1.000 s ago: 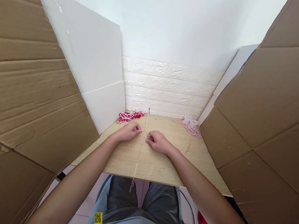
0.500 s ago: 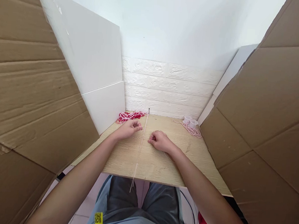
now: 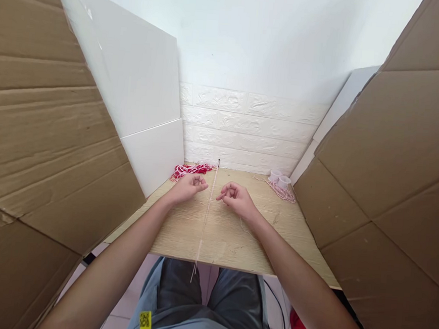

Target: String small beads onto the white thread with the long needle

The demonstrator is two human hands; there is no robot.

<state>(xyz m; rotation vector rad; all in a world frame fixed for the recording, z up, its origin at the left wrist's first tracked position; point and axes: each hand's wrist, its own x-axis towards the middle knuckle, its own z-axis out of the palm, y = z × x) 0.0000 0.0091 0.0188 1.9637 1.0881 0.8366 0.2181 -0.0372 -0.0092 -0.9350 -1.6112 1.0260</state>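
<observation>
A pale pink braided cord (image 3: 207, 211) runs taut down the wooden table from a small dark hook (image 3: 218, 162) at the wall. Its loose ends hang over the front edge. Just left of the cord is my left hand (image 3: 189, 188), fingers curled with thumb against them; whatever it grips is too fine to see. On the other side, my right hand (image 3: 236, 199) is closed, with its fingertips close to the cord. A thin thread (image 3: 245, 229) trails from beneath my right wrist onto the table, its other end hidden in the hand.
Red and pink-white cord bundles (image 3: 190, 171) lie at the back left. Two clear small cups (image 3: 279, 179) and a pink cord coil (image 3: 283, 192) sit at the back right. Cardboard panels (image 3: 55, 121) flank both sides. Black cables (image 3: 284, 311) hang below the table.
My right hand has lifted slightly and turned, moving a little away from me, with its fingers somewhat looser. My left hand has barely moved.
</observation>
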